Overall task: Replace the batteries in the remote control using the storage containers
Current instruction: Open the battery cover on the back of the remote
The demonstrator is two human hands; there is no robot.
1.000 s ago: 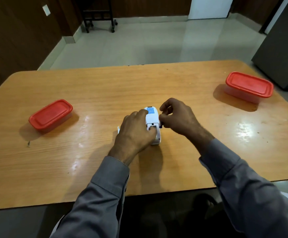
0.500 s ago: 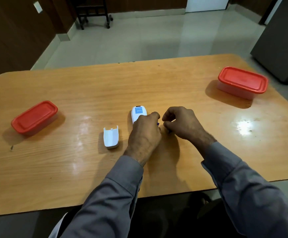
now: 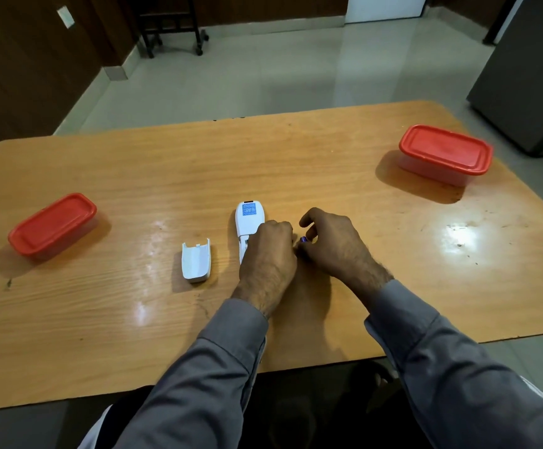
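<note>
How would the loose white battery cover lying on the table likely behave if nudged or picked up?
The battery cover looks like a thin hollow plastic shell, so it is probably very light and stiff. It lies hollow side up on its curved back, so a nudge may rock or spin it. The glossy table suggests it would slide easily; a pinch at its edges seems safest.

bench (image 3: 296,163): wood with wavy grain lines, smooth and shiny, with bright spots of light on it and a few small dark marks.
remote control (image 3: 249,222): white plastic, smooth, with a blue paper sticker on its back.
battery cover (image 3: 196,260): white plastic, smooth, a little shiny.
left box (image 3: 53,225): red plastic lid, smooth with a soft shine.
right box (image 3: 445,150): red plastic lid on a see-through plastic tub.
sleeves (image 3: 205,377): grey cloth, soft and matt, with folds.
floor (image 3: 263,76): pale tiles, smooth and glossy.
</note>
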